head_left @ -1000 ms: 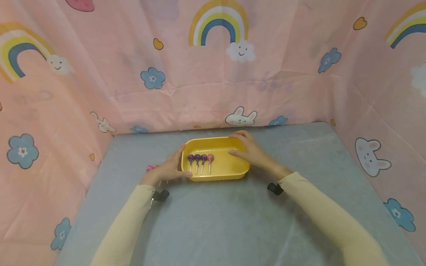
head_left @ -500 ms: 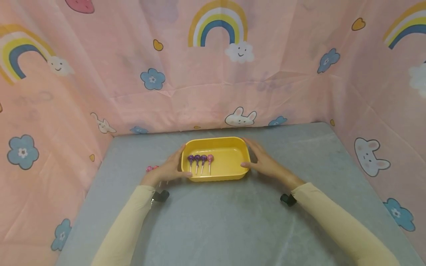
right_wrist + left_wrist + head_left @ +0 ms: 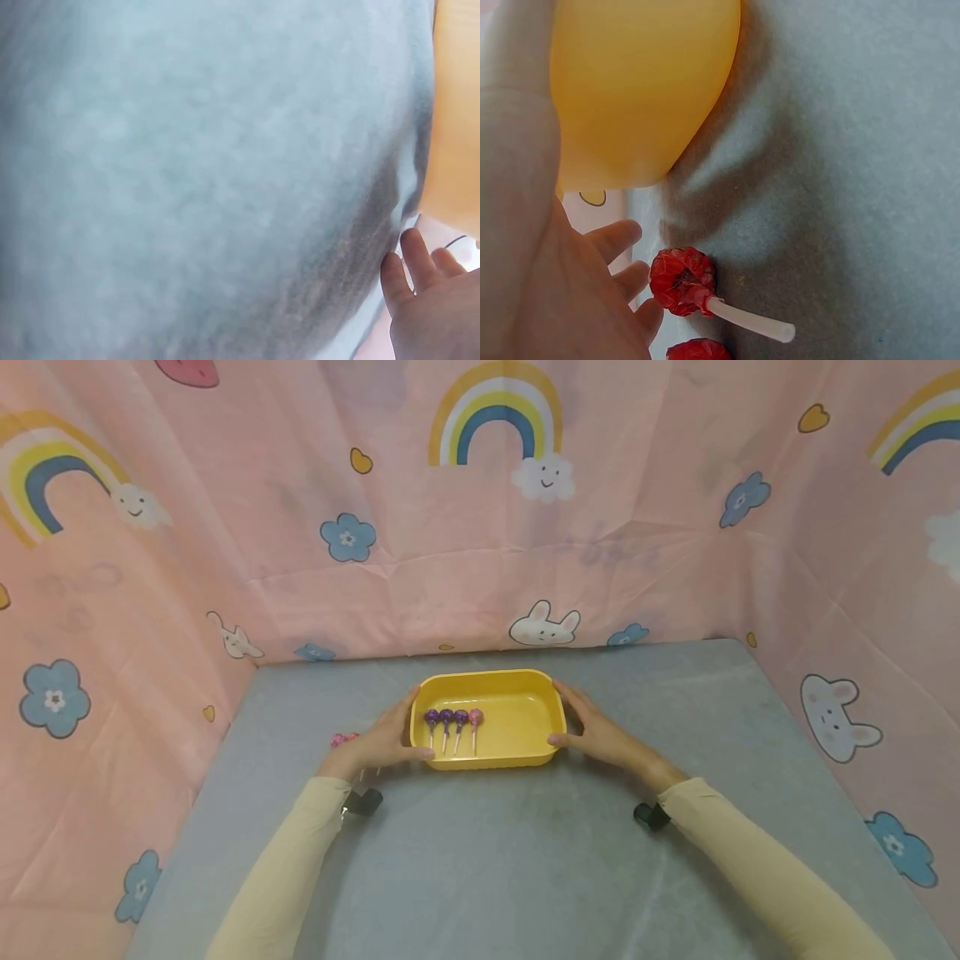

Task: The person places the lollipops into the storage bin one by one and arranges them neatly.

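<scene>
A yellow plastic tray (image 3: 517,731) sits at the back middle of the table, held between both hands. Inside, in a row at its left half, lie three purple lollipops (image 3: 446,717) and one pink lollipop (image 3: 476,718). My left hand (image 3: 378,743) grips the tray's left end, thumb at the near rim and index finger toward the far corner. The right hand (image 3: 600,732) holds the opposite end likewise, thumb at the near right corner. Red-pink lollipops (image 3: 341,739) lie outside, partly hidden by the left hand; a red one (image 3: 682,281) shows beside its fingers in the left wrist view.
The grey table (image 3: 480,860) ends at the back against a pink cloth (image 3: 450,552) with rainbows and bunnies, which also hangs at both sides. A dark wrist camera (image 3: 363,802) rides on the left wrist, another (image 3: 651,816) on the right.
My right hand has let go of the tray's far right rim, shifted right and now clasps the right end from outside. The left hand and lollipops have stayed in place.
</scene>
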A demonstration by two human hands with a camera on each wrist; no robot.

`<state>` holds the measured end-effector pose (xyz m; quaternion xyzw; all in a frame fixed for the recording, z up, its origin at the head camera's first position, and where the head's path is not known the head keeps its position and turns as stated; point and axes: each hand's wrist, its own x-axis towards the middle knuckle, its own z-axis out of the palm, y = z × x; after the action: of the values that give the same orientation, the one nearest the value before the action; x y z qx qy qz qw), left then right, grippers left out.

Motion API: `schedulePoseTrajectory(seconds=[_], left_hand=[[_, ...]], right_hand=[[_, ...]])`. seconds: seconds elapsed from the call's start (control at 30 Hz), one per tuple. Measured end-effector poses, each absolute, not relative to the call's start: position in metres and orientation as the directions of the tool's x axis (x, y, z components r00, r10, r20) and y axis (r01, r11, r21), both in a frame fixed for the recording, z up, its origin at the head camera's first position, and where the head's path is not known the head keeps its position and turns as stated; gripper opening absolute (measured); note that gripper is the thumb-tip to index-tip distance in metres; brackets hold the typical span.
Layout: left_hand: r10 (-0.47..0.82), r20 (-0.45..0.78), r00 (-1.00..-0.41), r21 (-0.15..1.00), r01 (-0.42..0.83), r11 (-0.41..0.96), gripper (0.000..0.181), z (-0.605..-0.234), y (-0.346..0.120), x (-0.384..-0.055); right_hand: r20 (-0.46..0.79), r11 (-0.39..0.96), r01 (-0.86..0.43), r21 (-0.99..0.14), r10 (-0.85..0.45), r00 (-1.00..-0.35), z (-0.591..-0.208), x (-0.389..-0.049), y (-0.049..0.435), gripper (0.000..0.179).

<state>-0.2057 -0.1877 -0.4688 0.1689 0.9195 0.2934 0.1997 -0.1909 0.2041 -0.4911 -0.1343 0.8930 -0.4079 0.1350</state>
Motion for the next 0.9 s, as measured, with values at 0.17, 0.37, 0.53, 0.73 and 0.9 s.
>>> schedulePoseTrajectory(seconds=[0.17,0.37,0.53,0.73,0.9], left_hand=[[0.439,-0.252,-0.863,0.608,0.212,0.765,0.122,-0.468,-0.189,-0.205],[0.452,-0.228,-0.863,0.6,0.241,0.763,0.121,-0.467,-0.189,-0.205],[0.466,-0.197,-0.862,0.601,0.269,0.753,0.119,-0.466,-0.187,-0.205],[0.435,-0.145,-0.889,0.65,0.246,0.719,0.101,-0.455,-0.197,-0.201],[0.336,-0.035,-0.941,0.695,0.218,0.685,0.066,-0.444,-0.223,-0.201]], right_hand=[[-0.146,0.606,-0.119,-0.787,-0.37,-0.918,-0.494,-0.191,0.203,0.101],[-0.176,0.597,-0.084,-0.798,-0.365,-0.914,-0.496,-0.191,0.203,0.099],[-0.187,0.598,-0.073,-0.798,-0.361,-0.914,-0.497,-0.19,0.203,0.098],[-0.202,0.599,-0.053,-0.799,-0.351,-0.914,-0.496,-0.19,0.202,0.098],[-0.192,0.584,-0.061,-0.809,-0.36,-0.913,-0.494,-0.19,0.202,0.097]])
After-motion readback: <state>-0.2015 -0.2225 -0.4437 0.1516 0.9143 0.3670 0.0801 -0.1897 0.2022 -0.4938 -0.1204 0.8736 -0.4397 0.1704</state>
